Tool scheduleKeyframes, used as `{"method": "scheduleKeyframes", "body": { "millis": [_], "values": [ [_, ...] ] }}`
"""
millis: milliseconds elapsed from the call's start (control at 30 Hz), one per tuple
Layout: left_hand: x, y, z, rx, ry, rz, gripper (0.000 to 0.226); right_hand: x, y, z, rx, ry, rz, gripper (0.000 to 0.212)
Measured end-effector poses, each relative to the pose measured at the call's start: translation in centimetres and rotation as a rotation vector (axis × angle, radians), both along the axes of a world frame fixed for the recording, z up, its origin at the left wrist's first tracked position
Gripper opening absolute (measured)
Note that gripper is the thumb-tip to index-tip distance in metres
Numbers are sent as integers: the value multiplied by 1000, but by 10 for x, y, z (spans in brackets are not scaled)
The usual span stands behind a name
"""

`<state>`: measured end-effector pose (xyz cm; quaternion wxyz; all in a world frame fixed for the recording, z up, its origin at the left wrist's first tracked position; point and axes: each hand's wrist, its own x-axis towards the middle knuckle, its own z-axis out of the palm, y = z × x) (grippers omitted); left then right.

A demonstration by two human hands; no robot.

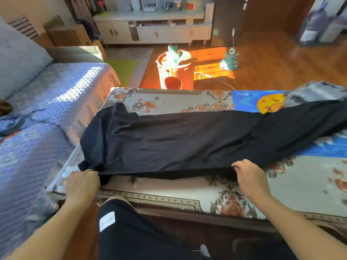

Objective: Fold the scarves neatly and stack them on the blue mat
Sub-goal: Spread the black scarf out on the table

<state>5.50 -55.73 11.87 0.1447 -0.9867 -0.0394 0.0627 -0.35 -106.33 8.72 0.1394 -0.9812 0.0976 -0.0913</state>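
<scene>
Scarves are what we are handling, and the black scarf [187, 136] lies stretched across the middle of the frame on the bench [300, 184], which is covered by a floral cloth. Its far end runs to the right edge of the frame, lying over the blue mat [244, 102], while its near left corner hangs at the bench's left edge. Our left hand [82, 184], at the lower left of the scarf, has its fingers curled around the near hem and pinches the fabric, which bunches there. Our right hand [250, 177], lower centre-right, grips the same near hem with fingers curled over the edge, and the hem between the two hands is lifted slightly off the bench. The blue mat sits at the right of the frame, showing a yellow-orange round figure, and the black scarf covers a band across it. On the mat at the upper right, beyond the black scarf, lies a grey scarf [315, 94] in a loose heap; the frame is blurred there, so we cannot tell how it is folded. To the left of the frame stands a sofa [47, 109] with a bluish quilted cover and a grey cushion [16, 57]. Beyond the bench, on the wooden floor, are a sunlit round bin [176, 70], a teal toy tower [230, 61] and a white cabinet [155, 30] along the far wall.
</scene>
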Motion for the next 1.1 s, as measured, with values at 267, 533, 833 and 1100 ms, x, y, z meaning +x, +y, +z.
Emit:
{"method": "scheduleKeyframes", "body": {
  "millis": [267, 533, 833, 1100],
  "values": [
    [1, -21, 28, -328, -247, 93, 36, -1, 15, 44, 143, -426, 100, 14],
    [-25, -128, 82, -473, -383, -387, 48, -8, 112, 68, 89, -345, 578, 14],
    [-56, -205, 55, -371, -259, -573, 27, 1, 148, 79, 176, -202, 537, 22],
    [-48, -207, 82, -309, -286, -636, 31, -8, 131, 76, 113, -214, 392, 14]
  ]
}}
